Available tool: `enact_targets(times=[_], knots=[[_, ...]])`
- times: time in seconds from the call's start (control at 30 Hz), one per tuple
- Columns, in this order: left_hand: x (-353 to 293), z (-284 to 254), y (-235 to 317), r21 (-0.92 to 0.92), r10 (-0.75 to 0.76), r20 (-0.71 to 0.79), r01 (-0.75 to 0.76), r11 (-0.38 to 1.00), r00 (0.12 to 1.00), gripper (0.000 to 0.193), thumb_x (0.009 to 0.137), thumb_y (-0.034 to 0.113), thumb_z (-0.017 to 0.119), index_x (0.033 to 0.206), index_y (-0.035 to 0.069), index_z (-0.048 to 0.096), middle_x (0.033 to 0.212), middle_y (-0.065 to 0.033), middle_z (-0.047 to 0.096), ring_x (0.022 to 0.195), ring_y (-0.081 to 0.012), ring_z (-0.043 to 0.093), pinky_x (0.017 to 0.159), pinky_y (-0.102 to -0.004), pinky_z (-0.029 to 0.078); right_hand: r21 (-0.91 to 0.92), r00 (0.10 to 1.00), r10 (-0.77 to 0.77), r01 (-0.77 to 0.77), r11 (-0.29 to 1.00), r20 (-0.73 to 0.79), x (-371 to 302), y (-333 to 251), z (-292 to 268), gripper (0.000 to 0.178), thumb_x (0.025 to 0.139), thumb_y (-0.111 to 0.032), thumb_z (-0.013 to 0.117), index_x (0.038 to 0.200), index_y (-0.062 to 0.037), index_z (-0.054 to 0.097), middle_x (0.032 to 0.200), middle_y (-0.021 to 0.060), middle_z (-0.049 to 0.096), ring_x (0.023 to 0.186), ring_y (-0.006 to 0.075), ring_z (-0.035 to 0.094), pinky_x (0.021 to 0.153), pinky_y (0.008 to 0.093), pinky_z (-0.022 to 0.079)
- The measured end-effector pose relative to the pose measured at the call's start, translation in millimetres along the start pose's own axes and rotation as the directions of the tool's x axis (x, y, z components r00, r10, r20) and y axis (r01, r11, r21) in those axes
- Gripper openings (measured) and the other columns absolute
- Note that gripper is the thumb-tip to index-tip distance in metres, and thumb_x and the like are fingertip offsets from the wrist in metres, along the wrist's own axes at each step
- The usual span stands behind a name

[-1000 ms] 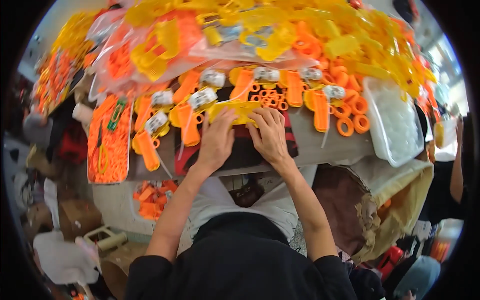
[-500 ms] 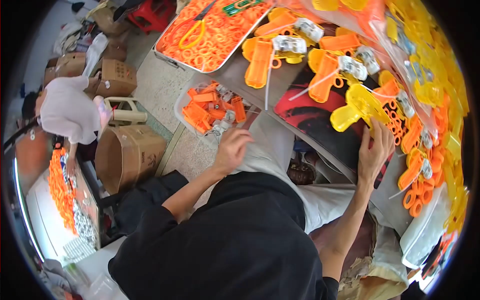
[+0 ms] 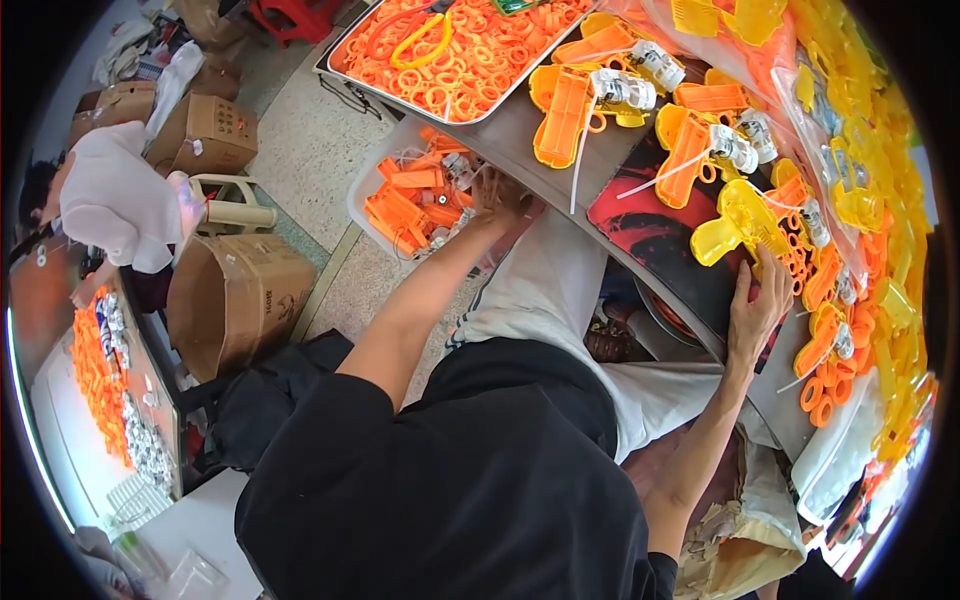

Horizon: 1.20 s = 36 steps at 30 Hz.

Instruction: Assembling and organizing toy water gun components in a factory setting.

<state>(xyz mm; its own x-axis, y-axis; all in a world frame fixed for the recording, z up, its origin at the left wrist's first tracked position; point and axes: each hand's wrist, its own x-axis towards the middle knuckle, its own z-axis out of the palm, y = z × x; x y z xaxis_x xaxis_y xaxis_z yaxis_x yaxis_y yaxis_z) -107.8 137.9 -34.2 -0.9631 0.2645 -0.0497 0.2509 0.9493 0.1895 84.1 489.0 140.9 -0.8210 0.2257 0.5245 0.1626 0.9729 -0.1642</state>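
My left hand [image 3: 500, 197] is at the right side of a clear plastic bin [image 3: 357, 200] of orange plastic parts [image 3: 405, 205] with small clear-and-white pieces. Shadow beside the table edge blurs its fingers, so I cannot make out what they hold. On the right, my right hand [image 3: 760, 305] rests over the dark red-and-black mat [image 3: 640, 205], thumb and fingers apart. Its fingertips touch the edge of a yellow plastic shell [image 3: 738, 222] lying on the mat. Beyond the mat lie several assembled orange-and-yellow pieces [image 3: 565, 120] with clear-and-white units and white strips.
A metal tray [image 3: 460, 118] of orange rings, with yellow-handled scissors [image 3: 420, 42] on top, stands at the far side. Yellow shells [image 3: 880, 130] pile up along the right. At left are an open cardboard box [image 3: 240, 300], a stool [image 3: 235, 200] and another person [image 3: 120, 200] at a worktable.
My left hand has moved forward and right, from above my lap to the bin's right side. My right hand stays at the yellow shell. The view has shifted slightly.
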Motion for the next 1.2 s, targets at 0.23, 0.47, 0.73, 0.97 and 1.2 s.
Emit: enact_targets(times=[0.23,0.47,0.73,0.97,1.2], knots=[[28.3,-0.1,-36.3,-0.17,-0.08,0.308,0.138,0.976,0.948,0.053,0.087,0.048,0.073,0.13,0.017,0.069,0.133,-0.0143,0.067,0.122,-0.0313,0.063,0.103,-0.0432,0.049,0.008,1.0,-0.001,0.002,1.0,-0.025,-3.0,-0.3,-1.3,0.039,0.09,-0.008,0.073,0.128,-0.008,0.067,0.117,0.0123,0.068,0.115,0.03,0.061,0.104,0.0443,0.043],[-19.6,-65.0,-90.5,-0.775,0.003,0.057,0.042,0.631,0.998,0.033,0.096,0.026,0.063,0.114,-0.001,0.071,0.107,-0.0151,0.075,0.093,-0.0267,0.072,0.08,-0.0389,0.057,0.042,1.0,0.004,-0.003,0.999,-0.014,-4.3,4.1,7.2,0.037,0.093,-0.01,0.071,0.13,-0.009,0.067,0.121,0.0117,0.068,0.118,0.0286,0.06,0.104,0.0421,0.042],[-96.5,-186.0,-57.6,-0.888,-0.031,0.333,0.303,-0.345,0.942,0.036,0.102,0.028,0.055,0.124,0.001,0.06,0.091,-0.0125,0.067,0.073,-0.0207,0.062,0.065,-0.0351,0.05,-0.01,0.98,-0.085,0.084,0.996,-0.179,0.0,-8.8,-16.3,0.031,0.091,-0.006,0.072,0.121,-0.0068,0.071,0.119,0.0091,0.07,0.115,0.0274,0.062,0.105,0.0419,0.041],[-125.6,-190.8,30.9,-0.544,0.545,0.262,0.588,-0.598,0.796,0.034,0.105,0.033,0.05,0.123,0.007,0.062,0.091,-0.013,0.065,0.071,-0.021,0.058,0.065,-0.0351,0.044,0.74,0.99,-0.039,-0.076,0.668,0.138,-14.5,-157.2,-37.6,0.038,0.09,-0.007,0.071,0.128,-0.0044,0.07,0.121,0.0144,0.066,0.111,0.029,0.063,0.103,0.0409,0.045],[-124.1,-185.8,122.9,-0.258,0.84,0.148,0.84,-0.477,0.522,0.052,0.107,0.047,0.045,0.132,0.003,0.057,0.099,-0.009,0.061,0.08,-0.0177,0.056,0.069,-0.0318,0.048,0.97,0.964,0.235,-0.166,0.176,0.122,-24.8,-135.0,-44.0,0.024,0.089,0.0,0.063,0.111,0.005,0.072,0.121,0.017,0.066,0.114,0.0282,0.062,0.104,0.0417,0.045]])
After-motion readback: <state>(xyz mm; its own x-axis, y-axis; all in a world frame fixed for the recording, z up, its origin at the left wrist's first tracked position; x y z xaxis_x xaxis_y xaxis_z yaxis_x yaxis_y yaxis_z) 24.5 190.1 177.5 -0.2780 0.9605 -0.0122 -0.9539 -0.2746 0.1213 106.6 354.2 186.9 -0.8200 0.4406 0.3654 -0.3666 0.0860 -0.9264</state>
